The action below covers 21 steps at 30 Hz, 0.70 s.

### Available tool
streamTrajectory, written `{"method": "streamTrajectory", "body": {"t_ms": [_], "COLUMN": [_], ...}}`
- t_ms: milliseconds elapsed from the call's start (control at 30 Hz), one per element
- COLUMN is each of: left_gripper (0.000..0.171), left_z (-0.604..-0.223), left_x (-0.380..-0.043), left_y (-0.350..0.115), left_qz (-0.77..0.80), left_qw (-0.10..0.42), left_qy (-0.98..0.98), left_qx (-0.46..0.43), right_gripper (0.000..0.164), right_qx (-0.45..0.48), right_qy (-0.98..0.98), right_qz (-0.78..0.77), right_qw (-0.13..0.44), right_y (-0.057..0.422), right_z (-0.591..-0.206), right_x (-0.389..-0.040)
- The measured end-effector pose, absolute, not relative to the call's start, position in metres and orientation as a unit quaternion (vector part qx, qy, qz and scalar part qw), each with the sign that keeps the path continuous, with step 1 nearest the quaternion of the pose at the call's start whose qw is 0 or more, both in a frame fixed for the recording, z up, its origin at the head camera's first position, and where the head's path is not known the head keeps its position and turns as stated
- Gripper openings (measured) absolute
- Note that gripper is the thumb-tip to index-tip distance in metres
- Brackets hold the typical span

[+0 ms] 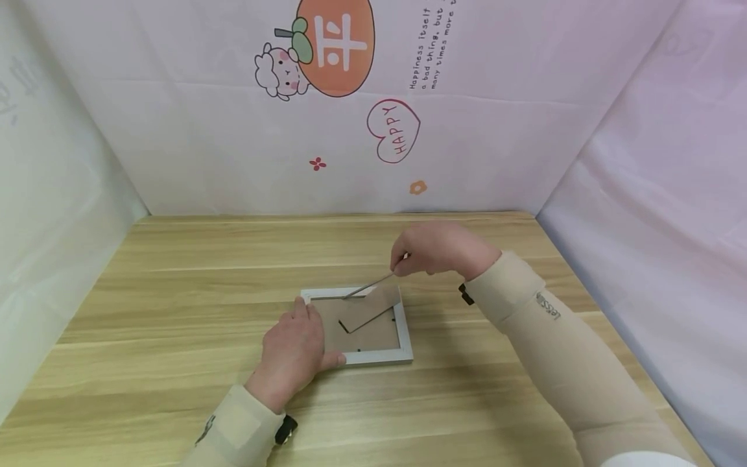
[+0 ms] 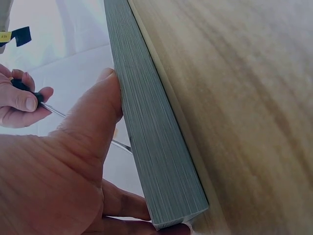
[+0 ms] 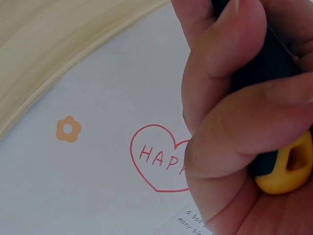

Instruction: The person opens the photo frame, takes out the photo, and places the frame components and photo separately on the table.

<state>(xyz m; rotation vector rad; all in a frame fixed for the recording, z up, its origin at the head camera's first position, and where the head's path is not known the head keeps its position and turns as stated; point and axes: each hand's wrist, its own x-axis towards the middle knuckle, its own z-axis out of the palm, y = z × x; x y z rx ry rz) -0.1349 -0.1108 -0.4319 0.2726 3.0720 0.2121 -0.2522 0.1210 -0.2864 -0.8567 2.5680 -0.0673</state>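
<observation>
A small picture frame (image 1: 378,357) with a pale rim lies back side up on the table. My left hand (image 1: 292,347) grips its left side, thumb along the near edge and fingertips by the far left corner. In the left wrist view the thumb presses the rim's side (image 2: 146,107). My right hand (image 1: 440,250), raised beyond the far right corner, holds a screwdriver (image 1: 369,285) by its dark handle with a yellow end (image 3: 274,182). The metal shaft slants down to the far edge of the brown backing board (image 1: 376,337). A brown stand flap (image 1: 373,310) sticks up from the board.
The frame lies on a wood-grain table (image 1: 192,305). White printed cloth (image 1: 233,162) hangs behind the table, and more white cloth stands along both sides. Small dark tabs (image 1: 358,350) show at the inner edge of the rim.
</observation>
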Motion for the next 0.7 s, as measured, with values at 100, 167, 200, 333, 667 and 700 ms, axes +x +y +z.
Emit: {"method": "streamTrajectory", "body": {"t_ms": [100, 167, 200, 333, 667, 700], "left_gripper": [0.111, 0.111, 0.111, 0.111, 0.111, 0.112], "left_z": [-0.432, -0.432, -0.432, -0.432, -0.433, -0.433], "left_x": [-0.134, -0.134, -0.134, -0.134, -0.135, -0.135], "left_y": [-0.111, -0.111, -0.111, -0.111, -0.111, -0.112], "left_qz": [0.07, 0.069, 0.068, 0.067, 0.064, 0.064], "left_qw": [0.026, 0.024, 0.023, 0.024, 0.026, 0.025], "left_qy": [0.993, 0.993, 0.994, 0.994, 0.994, 0.994], "left_qx": [0.087, 0.088, 0.087, 0.086, 0.086, 0.086], "right_gripper": [0.01, 0.009, 0.009, 0.01, 0.012, 0.011], "right_qx": [-0.301, -0.298, -0.297, -0.291, -0.243, -0.239], "right_qy": [0.925, 0.924, 0.924, 0.92, 0.918, 0.918], "right_qz": [-0.034, -0.038, -0.04, -0.05, -0.065, -0.068], "right_qw": [0.23, 0.235, 0.238, 0.256, 0.307, 0.31], "right_y": [0.12, 0.119, 0.119, 0.116, 0.114, 0.114], "right_z": [-0.285, -0.285, -0.284, -0.282, -0.278, -0.279], "right_x": [-0.257, -0.26, -0.262, -0.268, -0.284, -0.285]}}
